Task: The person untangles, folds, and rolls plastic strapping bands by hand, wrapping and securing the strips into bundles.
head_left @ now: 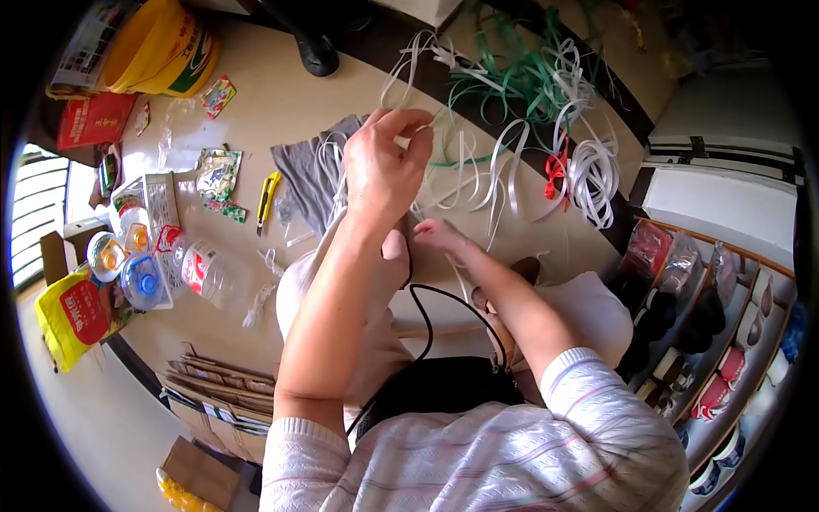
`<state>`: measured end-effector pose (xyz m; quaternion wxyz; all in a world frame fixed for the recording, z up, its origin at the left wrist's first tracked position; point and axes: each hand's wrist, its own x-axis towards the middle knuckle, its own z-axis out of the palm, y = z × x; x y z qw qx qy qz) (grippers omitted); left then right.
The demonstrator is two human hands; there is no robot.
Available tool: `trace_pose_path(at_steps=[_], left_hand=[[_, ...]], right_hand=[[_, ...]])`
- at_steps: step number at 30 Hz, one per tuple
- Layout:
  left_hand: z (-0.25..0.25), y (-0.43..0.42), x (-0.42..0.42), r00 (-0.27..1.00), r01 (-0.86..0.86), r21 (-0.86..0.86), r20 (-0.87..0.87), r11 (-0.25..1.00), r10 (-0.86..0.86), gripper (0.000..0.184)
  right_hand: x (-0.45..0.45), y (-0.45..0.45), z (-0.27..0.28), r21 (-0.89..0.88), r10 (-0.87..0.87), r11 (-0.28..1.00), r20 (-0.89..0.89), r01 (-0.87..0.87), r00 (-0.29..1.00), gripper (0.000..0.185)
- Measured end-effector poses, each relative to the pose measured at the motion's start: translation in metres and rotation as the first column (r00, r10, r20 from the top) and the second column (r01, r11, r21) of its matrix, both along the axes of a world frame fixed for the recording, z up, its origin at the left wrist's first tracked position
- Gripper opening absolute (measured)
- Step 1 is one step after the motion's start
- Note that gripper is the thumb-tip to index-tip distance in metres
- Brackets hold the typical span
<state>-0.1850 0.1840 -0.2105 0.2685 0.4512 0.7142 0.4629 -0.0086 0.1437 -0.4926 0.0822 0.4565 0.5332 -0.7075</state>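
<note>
My left hand (pixel 386 162) is raised over a grey cloth (pixel 299 175), thumb and fingers pinched together on a thin white plastic strap (pixel 388 90). Lower and to the right, my right hand (pixel 442 237) is closed, its fingertips pressed on a strap that runs above and below it. Exactly where the strap passes between the two hands is hard to make out. Beyond them lies a tangle of green straps (pixel 520 77) and white straps on the floor. A coiled white bundle (pixel 593 183) sits at its right, beside a red tie (pixel 555 175).
A yellow utility knife (pixel 268 203) lies left of the cloth. Plastic bottles (pixel 200 269), a yellow bucket (pixel 162 51) and flattened cardboard (pixel 222 392) are at the left. A shoe rack (pixel 717 341) stands at the right. A dark boot (pixel 317 55) shows at the top.
</note>
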Motion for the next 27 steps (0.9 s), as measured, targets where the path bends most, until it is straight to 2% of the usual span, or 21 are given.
trace_pose_path(at_steps=[1, 2, 4, 5, 8, 10, 11, 13, 15, 16, 17, 20, 21, 22, 23, 24, 25, 26, 27], left_hand=[[0.001, -0.001, 0.002, 0.999, 0.001, 0.028, 0.042, 1.0, -0.002, 0.015], [0.002, -0.002, 0.004, 0.996, 0.0, 0.056, 0.086, 0.998, -0.005, 0.015], [0.004, -0.005, 0.008, 0.995, 0.004, 0.045, 0.104, 0.999, -0.009, 0.014], [0.004, -0.005, 0.01, 0.994, 0.009, 0.043, 0.106, 0.999, -0.014, 0.014], [0.012, -0.003, 0.014, 0.99, 0.027, -0.002, 0.139, 1.0, -0.026, 0.014], [0.015, -0.001, 0.017, 0.98, 0.048, -0.032, 0.195, 0.998, -0.041, 0.014], [0.012, 0.0, 0.019, 0.978, 0.057, 0.004, 0.2, 0.998, -0.056, 0.014], [0.011, -0.001, 0.017, 0.975, 0.078, 0.025, 0.208, 0.997, -0.082, 0.013], [0.009, -0.002, 0.014, 0.968, 0.101, 0.002, 0.23, 0.995, -0.098, 0.013], [0.002, -0.002, 0.012, 0.965, 0.096, 0.02, 0.245, 0.995, -0.098, 0.013], [0.002, -0.002, 0.01, 0.959, 0.097, 0.0, 0.267, 0.995, -0.094, 0.013], [0.0, -0.001, 0.007, 0.956, 0.142, -0.074, 0.268, 0.987, -0.118, 0.014], [0.0, -0.001, 0.006, 0.958, 0.162, -0.099, 0.256, 0.982, -0.132, 0.014], [0.001, -0.001, 0.006, 0.968, 0.219, -0.126, 0.151, 0.967, -0.2, 0.015], [0.003, -0.001, 0.006, 0.963, 0.269, -0.158, 0.043, 0.95, -0.266, 0.017], [0.004, -0.002, 0.005, 0.941, 0.314, -0.192, -0.065, 0.93, -0.332, 0.018], [-0.006, -0.002, 0.004, 0.912, 0.356, -0.133, -0.164, 0.925, -0.375, 0.024], [-0.014, -0.002, 0.005, 0.905, 0.381, -0.111, -0.159, 0.918, -0.395, 0.024], [-0.02, -0.002, 0.007, 0.897, 0.405, -0.088, -0.155, 0.91, -0.414, 0.024]], right_hand=[[0.008, 0.001, -0.015, 0.087, -0.05, 0.995, 0.043, 0.046, 0.998, 0.034], [0.013, 0.007, -0.014, 0.117, -0.022, 0.993, 0.097, 0.011, 0.995, 0.036], [0.016, 0.019, 0.003, 0.171, 0.028, 0.983, 0.206, -0.064, 0.978, 0.039], [0.009, 0.022, 0.028, 0.161, 0.036, 0.983, 0.275, -0.083, 0.961, 0.032], [0.005, 0.013, -0.021, 0.118, 0.091, 0.988, 0.073, -0.099, 0.993, 0.037], [0.0, -0.012, -0.1, 0.173, -0.026, 0.982, -0.292, 0.079, 0.956, 0.033], [-0.013, -0.033, -0.141, 0.403, -0.005, 0.909, -0.239, 0.104, 0.971, 0.032], [-0.04, -0.036, -0.151, 0.508, 0.098, 0.861, -0.15, -0.008, 0.984, 0.029], [-0.056, -0.024, -0.083, 0.258, 0.305, 0.929, -0.121, -0.266, 0.945, 0.026], [-0.063, -0.027, -0.062, 0.116, 0.405, 0.913, -0.125, -0.392, 0.906, 0.025], [-0.075, -0.049, -0.095, 0.135, 0.161, 0.983, -0.285, -0.127, 0.945, 0.024], [-0.078, -0.027, -0.046, -0.128, -0.006, 0.991, -0.296, -0.034, 0.955, 0.02], [-0.075, -0.015, -0.019, -0.158, -0.023, 0.987, -0.302, -0.026, 0.953, 0.018], [-0.069, 0.005, 0.022, -0.204, 0.056, 0.973, -0.258, -0.111, 0.964, 0.018], [-0.063, 0.013, 0.042, 0.043, 0.067, 0.998, -0.397, -0.054, 0.916, 0.017], [-0.051, 0.034, 0.113, 0.286, 0.223, 0.951, -0.383, -0.115, 0.897, 0.023], [-0.041, 0.051, 0.157, 0.325, 0.328, 0.923, -0.374, -0.208, 0.867, 0.025], [-0.03, 0.066, 0.189, 0.362, 0.429, 0.883, -0.361, -0.299, 0.828, 0.026], [-0.016, 0.077, 0.214, 0.347, 0.409, 0.892, -0.348, -0.289, 0.844, 0.027]])
